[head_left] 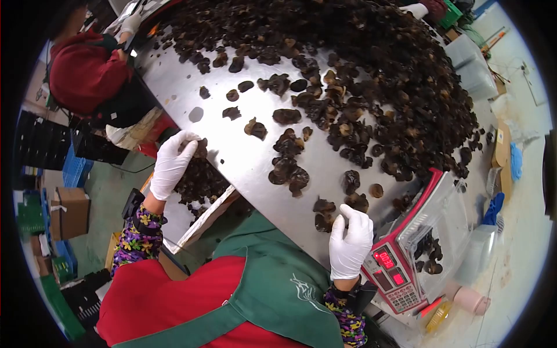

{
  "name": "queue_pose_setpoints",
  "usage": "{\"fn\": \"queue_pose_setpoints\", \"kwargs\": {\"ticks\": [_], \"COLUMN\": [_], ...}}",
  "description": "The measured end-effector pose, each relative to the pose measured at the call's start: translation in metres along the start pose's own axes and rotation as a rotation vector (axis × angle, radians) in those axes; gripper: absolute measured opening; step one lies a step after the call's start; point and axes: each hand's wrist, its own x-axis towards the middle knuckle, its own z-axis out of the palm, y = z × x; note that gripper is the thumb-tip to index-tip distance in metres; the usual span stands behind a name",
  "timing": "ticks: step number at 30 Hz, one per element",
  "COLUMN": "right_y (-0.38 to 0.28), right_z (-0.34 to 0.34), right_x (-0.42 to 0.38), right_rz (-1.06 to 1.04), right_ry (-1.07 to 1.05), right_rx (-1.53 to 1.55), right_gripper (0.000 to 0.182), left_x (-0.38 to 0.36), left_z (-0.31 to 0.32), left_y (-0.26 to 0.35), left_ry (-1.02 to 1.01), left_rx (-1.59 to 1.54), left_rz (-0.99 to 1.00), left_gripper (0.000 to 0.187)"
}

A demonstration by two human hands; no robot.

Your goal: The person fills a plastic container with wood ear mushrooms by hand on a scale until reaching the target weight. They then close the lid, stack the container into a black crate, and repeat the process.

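My left hand (174, 166), in a white glove, is closed at the fingertips on a dark wood ear mushroom (201, 148). It hangs beside the table edge, over a white-edged box (203, 223) with a heap of dark mushrooms (200, 182) inside. My right hand (351, 243), also gloved, is over the steel table (243, 168) with thumb and forefinger slightly apart. Its fingertips are right at a brown-black wood ear (356, 202). Two more dark pieces (324, 213) lie just left of them.
A large mushroom pile (400, 87) covers the far side. On the right, a red digital scale (391, 272) bears a clear tray (449, 232) with several mushrooms. A person in a red hood (87, 72) works at left; another gloved hand (416, 10) shows at the top right.
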Motion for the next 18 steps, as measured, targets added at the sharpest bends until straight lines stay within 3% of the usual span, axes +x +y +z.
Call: {"fn": "queue_pose_setpoints", "kwargs": {"ticks": [3,5,9,10,11,12,13,16,18], "right_y": [0.0,-0.006,-0.021,-0.031,-0.04,-0.041,-0.039,-0.03,-0.022], "right_z": [0.003,0.0,0.0,-0.002,-0.004,-0.003,0.003,0.0,-0.007], "right_x": [-0.001,0.0,-0.006,-0.008,-0.009,-0.011,-0.014,-0.016,-0.015], "right_rz": [-0.045,-0.065,-0.123,-0.042,0.038,0.072,0.102,0.065,0.056], "right_ry": [0.0,-0.005,-0.03,-0.086,-0.142,-0.2,-0.218,-0.107,-0.018], "right_rx": [0.016,0.013,0.302,0.394,0.485,0.566,0.655,0.523,0.439], "right_gripper": [0.024,0.024,0.037,0.041,0.045,0.051,0.048,0.033,0.023], "left_x": [-0.005,-0.01,-0.025,-0.033,-0.042,-0.05,-0.054,-0.065,-0.052], "left_z": [-0.01,0.004,0.072,0.093,0.112,0.129,0.134,0.15,0.146], "left_y": [-0.014,0.006,0.038,0.038,0.051,0.058,0.07,0.071,0.067], "left_ry": [0.065,0.029,-0.316,-0.408,-0.456,-0.556,-0.647,-0.738,-0.522], "left_rx": [0.124,-0.166,-0.407,-0.377,-0.338,-0.463,-0.361,-0.448,-0.404], "left_rz": [0.045,-0.073,-0.073,-0.076,0.052,0.035,0.075,0.089,0.242], "left_gripper": [0.014,0.015,0.02,0.018,0.015,0.013,0.013,0.018,0.019]}}
